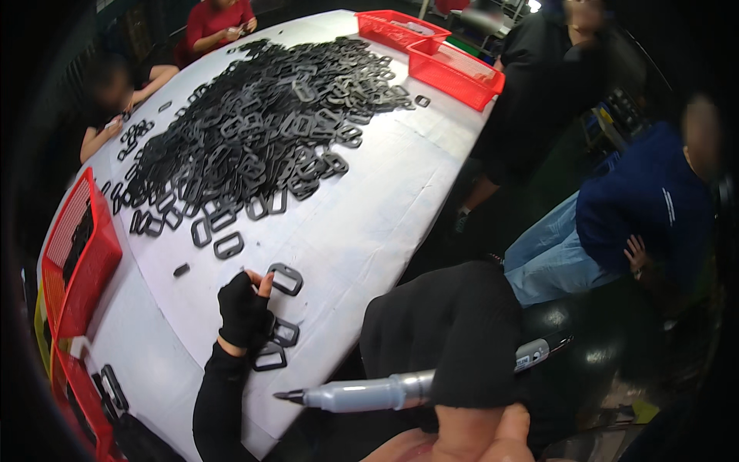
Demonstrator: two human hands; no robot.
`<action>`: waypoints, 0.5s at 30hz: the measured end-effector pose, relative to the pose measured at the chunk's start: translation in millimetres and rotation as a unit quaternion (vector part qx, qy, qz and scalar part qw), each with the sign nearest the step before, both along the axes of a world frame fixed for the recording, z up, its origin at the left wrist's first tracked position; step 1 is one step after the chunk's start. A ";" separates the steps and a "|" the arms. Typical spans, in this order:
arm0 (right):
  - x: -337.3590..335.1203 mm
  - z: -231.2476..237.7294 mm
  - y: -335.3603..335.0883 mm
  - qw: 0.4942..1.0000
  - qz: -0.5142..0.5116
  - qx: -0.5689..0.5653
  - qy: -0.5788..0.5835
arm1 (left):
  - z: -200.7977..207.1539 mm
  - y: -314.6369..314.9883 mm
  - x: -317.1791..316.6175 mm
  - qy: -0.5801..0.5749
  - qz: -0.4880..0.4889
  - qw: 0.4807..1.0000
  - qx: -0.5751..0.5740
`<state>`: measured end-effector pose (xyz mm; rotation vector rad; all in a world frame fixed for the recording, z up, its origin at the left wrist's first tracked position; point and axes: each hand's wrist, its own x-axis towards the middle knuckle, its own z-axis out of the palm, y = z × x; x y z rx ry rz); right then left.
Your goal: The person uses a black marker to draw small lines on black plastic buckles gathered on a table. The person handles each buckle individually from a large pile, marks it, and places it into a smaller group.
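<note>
A white-topped table (pixel 362 208) runs from the lower left to the top of the frame, with one co-worker in red (pixel 218 27) at its far end and another co-worker (pixel 150 79) at the upper left, both with hands raised near small things too blurred to name. The great pile of black rings (pixel 262 115) fills the table's upper middle, so most of the work appears to be left. A red basket (pixel 104 266) at the left edge holds dark pieces; whether those are finished cannot be told. At the lower right, the wearer's right hand (pixel 450 331), in a black glove, looms close, its fingers closed around a grey marker (pixel 362 394) whose dark tapered tip points left. The left hand (pixel 245 308), at lower centre, has its fingers curled and its thumb against or just beside a single black ring (pixel 298 279); whether it pinches the ring is unclear. Just below, two loose rings (pixel 283 358) lie by the left wrist, a small group set apart from the pile. No mark can be made out on any of these three, so how many are done remains uncertain.
</note>
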<state>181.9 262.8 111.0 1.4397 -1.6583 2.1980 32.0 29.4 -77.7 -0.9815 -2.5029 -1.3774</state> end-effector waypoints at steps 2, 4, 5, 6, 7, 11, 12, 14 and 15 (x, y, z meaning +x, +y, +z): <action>-1.5 -5.1 6.0 1.000 -0.022 0.009 -0.017 | -0.7 9.9 -2.0 -0.010 -0.003 1.000 -0.002; -16.9 -19.5 2.0 1.000 -0.008 -0.015 -0.022 | 4.8 -15.0 -9.4 0.000 0.031 1.000 0.003; -14.9 -15.9 2.8 0.999 -0.026 -0.006 -0.033 | 7.5 -9.2 -12.5 0.008 0.032 0.999 0.021; -16.7 -19.1 -0.9 0.999 -0.034 -0.011 -0.039 | 17.9 -14.1 -14.1 0.050 0.037 0.998 0.031; -14.1 -20.9 2.4 0.996 -0.065 -0.009 -0.058 | 23.5 -5.6 -18.4 0.022 0.013 0.998 0.057; -3.7 -72.3 18.9 0.967 -0.200 -0.035 -0.155 | 29.4 23.2 -33.4 0.051 -0.068 0.996 -0.015; -1.1 -86.4 14.6 0.951 -0.244 -0.047 -0.183 | 33.0 25.1 -34.7 0.082 -0.087 0.992 -0.041; -1.4 -104.7 5.6 0.915 -0.322 -0.055 -0.237 | 31.3 28.7 -44.6 0.104 -0.162 0.973 -0.126; -0.8 -116.9 2.2 0.889 -0.366 -0.061 -0.270 | 31.0 29.0 -47.3 0.132 -0.199 0.961 -0.138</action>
